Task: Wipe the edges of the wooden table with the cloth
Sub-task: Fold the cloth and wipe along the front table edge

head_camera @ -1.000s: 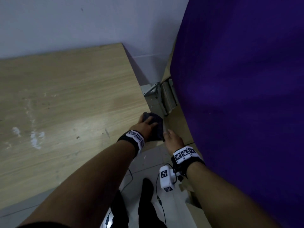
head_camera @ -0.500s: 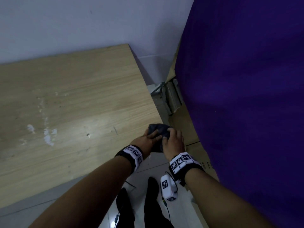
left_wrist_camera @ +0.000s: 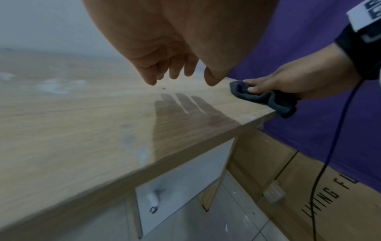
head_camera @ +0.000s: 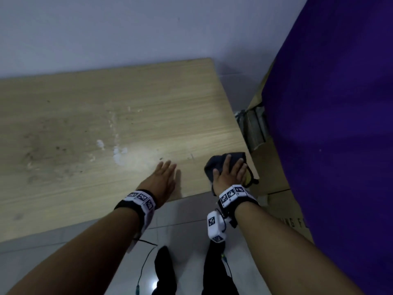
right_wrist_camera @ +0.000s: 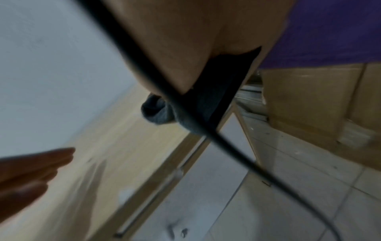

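Note:
The wooden table [head_camera: 85, 135] fills the left and middle of the head view. A dark grey cloth [head_camera: 214, 165] lies bunched over its near right corner. My right hand [head_camera: 230, 173] presses on it with spread fingers, and part of the cloth hangs over the right edge. The left wrist view shows the cloth [left_wrist_camera: 268, 101] under the right hand [left_wrist_camera: 288, 81], thumb on top. My left hand [head_camera: 164, 177] is flat and open just above the table near the front edge, holding nothing; its shadow falls on the wood [left_wrist_camera: 185, 114]. The right wrist view is blurred, with the cloth [right_wrist_camera: 156, 114] under the palm.
A large purple-draped object [head_camera: 329, 124] stands close on the right, with cardboard boxes [head_camera: 276, 209] below it and a metal bracket [head_camera: 253, 128] in the narrow gap. White smears [head_camera: 119, 154] mark the tabletop. A wall runs behind. A cable [head_camera: 144, 262] hangs over the tiled floor.
My left hand has let go of the cloth and moved left over the tabletop. My right hand now has the cloth alone, at the near right corner.

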